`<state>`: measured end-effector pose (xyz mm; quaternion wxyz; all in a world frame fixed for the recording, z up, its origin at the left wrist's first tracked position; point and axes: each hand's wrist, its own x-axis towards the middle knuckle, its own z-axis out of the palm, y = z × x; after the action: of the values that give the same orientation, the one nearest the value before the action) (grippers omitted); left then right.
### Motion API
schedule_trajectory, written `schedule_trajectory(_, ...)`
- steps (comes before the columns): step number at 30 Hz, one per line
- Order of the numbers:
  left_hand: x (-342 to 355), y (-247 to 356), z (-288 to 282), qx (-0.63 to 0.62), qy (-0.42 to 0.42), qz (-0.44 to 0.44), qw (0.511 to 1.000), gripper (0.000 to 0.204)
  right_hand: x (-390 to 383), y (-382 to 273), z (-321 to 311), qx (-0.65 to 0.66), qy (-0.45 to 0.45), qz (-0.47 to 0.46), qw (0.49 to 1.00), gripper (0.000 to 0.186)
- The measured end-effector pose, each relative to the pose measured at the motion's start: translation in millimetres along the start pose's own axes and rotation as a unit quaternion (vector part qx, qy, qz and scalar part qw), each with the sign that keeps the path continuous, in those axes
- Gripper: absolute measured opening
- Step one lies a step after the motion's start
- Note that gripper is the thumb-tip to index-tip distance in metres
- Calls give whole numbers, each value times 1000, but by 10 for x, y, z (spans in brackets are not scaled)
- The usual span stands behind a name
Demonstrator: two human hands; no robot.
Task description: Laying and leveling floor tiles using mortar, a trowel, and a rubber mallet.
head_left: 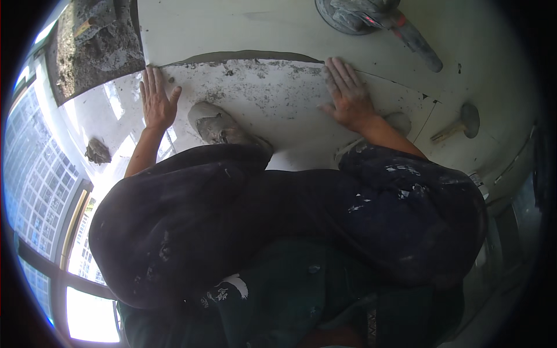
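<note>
My left hand lies on a pale floor tile speckled with grey mortar, fingers stretched, fingertips at its far edge near the corner of a rough dark mortar patch. My right hand rests spread on the same tile, fingertips by the right end of a dark grey strip along that edge. Neither hand holds anything. Between them is my mortar-caked left shoe; the right shoe is partly hidden behind my right forearm.
A dusty tool with a round base and long handle sits on the far tile. A mallet lies at the right. A crumpled grey lump is at the left, near tall glazed panels.
</note>
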<state>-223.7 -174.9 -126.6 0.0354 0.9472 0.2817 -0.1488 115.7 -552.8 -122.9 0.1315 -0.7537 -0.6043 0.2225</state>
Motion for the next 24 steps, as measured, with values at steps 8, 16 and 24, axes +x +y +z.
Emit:
schedule_trajectory(8,16,23,10,10,-6,0,1000,88,8,-30,-82,-18,-30,-44,998,82)
schedule_trajectory(16,-5,-40,-46,-41,-16,-36,998,87,-147,-69,-129,26,54,-141,988,54)
schedule_trajectory(24,-61,105,-9,-125,58,-139,981,84,-93,-117,-492,119,-45,-176,976,49)
